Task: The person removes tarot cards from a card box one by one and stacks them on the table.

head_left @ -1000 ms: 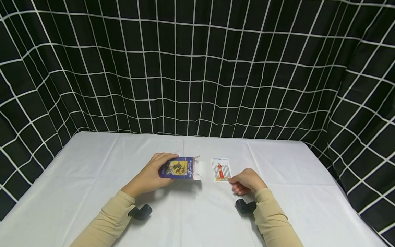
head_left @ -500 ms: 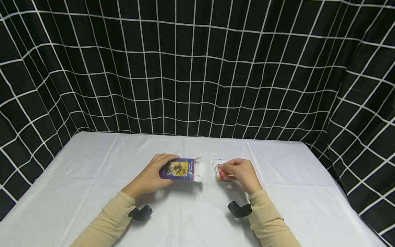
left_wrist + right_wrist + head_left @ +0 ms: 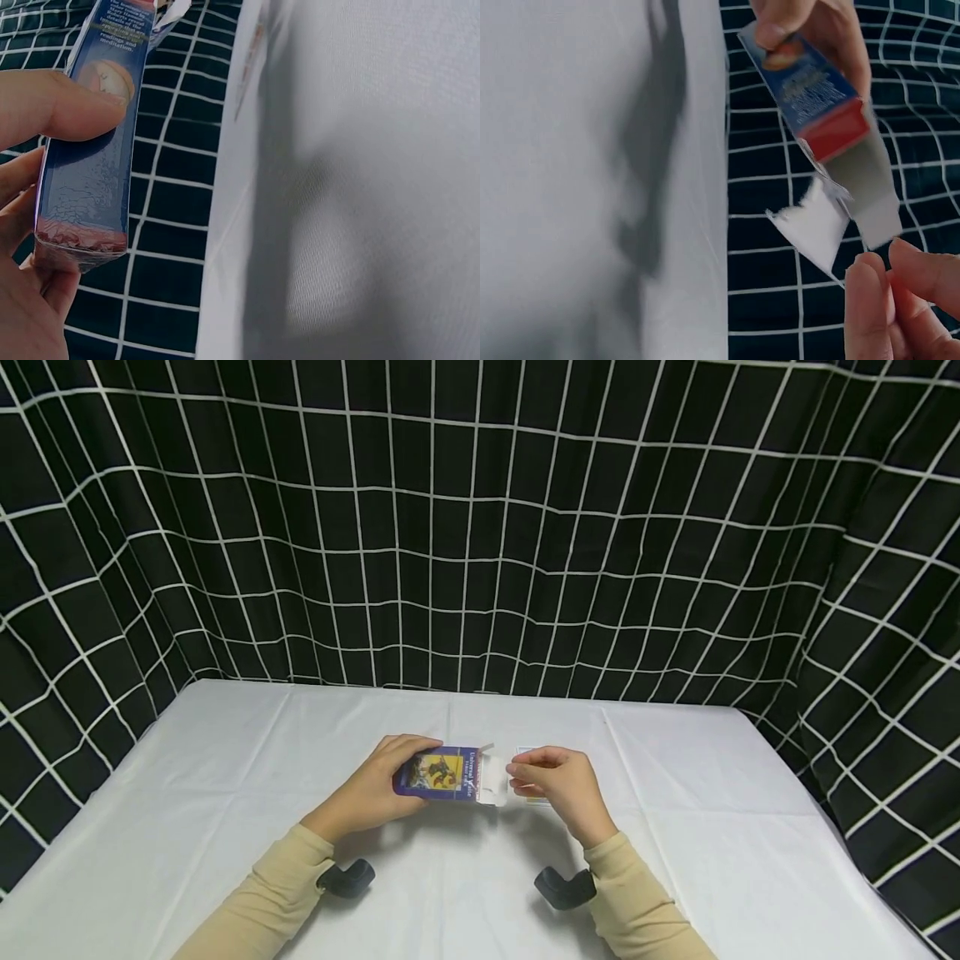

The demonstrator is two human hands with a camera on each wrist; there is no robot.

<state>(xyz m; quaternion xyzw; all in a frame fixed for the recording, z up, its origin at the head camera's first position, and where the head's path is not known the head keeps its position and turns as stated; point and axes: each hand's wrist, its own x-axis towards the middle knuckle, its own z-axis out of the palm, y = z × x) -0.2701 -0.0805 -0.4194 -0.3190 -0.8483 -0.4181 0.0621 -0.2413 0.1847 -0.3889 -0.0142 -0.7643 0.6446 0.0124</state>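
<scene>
My left hand (image 3: pixel 375 787) grips a blue tarot card box (image 3: pixel 440 772) across its closed end, holding it above the table. In the left wrist view, the thumb (image 3: pixel 82 105) presses on the box's narrow side. White flaps (image 3: pixel 877 214) stick out from the box's open end, which points right. My right hand (image 3: pixel 564 783) hovers just beside those flaps, fingers loosely bent and no object visible between them; whether the fingertips touch a flap, I cannot tell. A tarot card (image 3: pixel 537 800) lies on the table, mostly hidden beneath the right hand.
A white cloth covers the table (image 3: pixel 450 877). Black curtains (image 3: pixel 480 527) with a white grid surround its back and sides. Dark wrist cameras (image 3: pixel 347 878) sit at both wrists, close above the cloth.
My right hand has left the card's lower right corner and moved left over the card to the box's flaps. The left hand and box have barely moved.
</scene>
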